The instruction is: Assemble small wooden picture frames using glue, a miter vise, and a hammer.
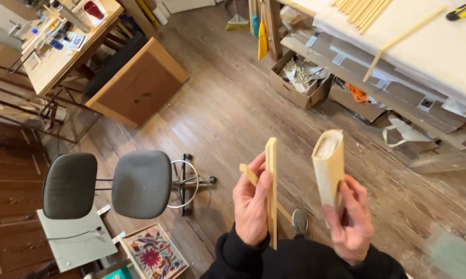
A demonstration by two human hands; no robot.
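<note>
My left hand grips a small assembly of thin pale wooden strips, one long strip upright and a shorter one crossing behind it. Beside it, my right hand holds up a pale, curved block wrapped in sandpaper-like sheet, tilted slightly. Both hands are raised in front of my dark sleeves, above the wooden floor. The two held things are close together but apart.
A workbench at upper right carries several wooden strips and a yellow-black tool. Cardboard boxes sit under it. A grey swivel chair, a wooden cabinet and a cluttered desk stand at left.
</note>
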